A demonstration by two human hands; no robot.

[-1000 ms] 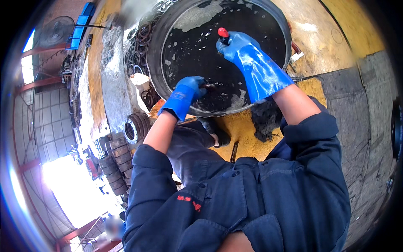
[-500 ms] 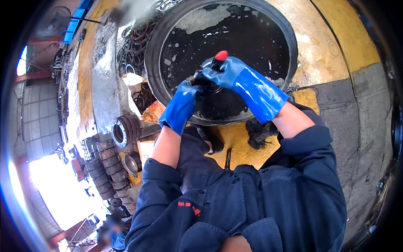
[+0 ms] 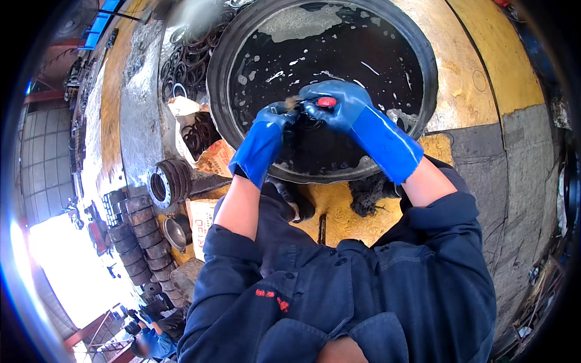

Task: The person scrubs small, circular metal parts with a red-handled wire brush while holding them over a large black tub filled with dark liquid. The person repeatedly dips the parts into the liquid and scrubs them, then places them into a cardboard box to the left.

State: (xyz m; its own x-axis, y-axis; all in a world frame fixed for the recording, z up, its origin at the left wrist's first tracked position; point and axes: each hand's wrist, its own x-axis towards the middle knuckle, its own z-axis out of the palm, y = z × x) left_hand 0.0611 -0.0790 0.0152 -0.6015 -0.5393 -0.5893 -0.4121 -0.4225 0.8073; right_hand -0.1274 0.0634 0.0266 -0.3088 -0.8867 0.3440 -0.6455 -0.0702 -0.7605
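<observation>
Both my hands wear blue rubber gloves and meet over a wide round basin [image 3: 431, 66] of dark liquid with pale foam patches. My right hand [image 3: 339, 103] is closed around a red-handled brush [image 3: 327, 102]. A tan tuft [image 3: 292, 102], apparently its bristles, shows between the hands. My left hand [image 3: 273, 118] is closed, fingers pinched on a dark, wet, ring-like part [image 3: 310, 124]. Most of that part is hidden by the gloves and hard to tell from the black liquid.
Left of the basin, an open paper sack [image 3: 215, 160] holds dark rings, with a heap of rings [image 3: 187, 63] beyond it. Stacked flanged rings [image 3: 169, 184], a metal bowl [image 3: 177, 233] and piled cylinders [image 3: 148, 233] stand lower left. A dark rag [image 3: 366, 195] lies below the basin.
My right hand has turned over, so the brush's red handle, which pointed up, now shows end-on and lower. The tan tuft has come into sight. My left hand has barely moved.
</observation>
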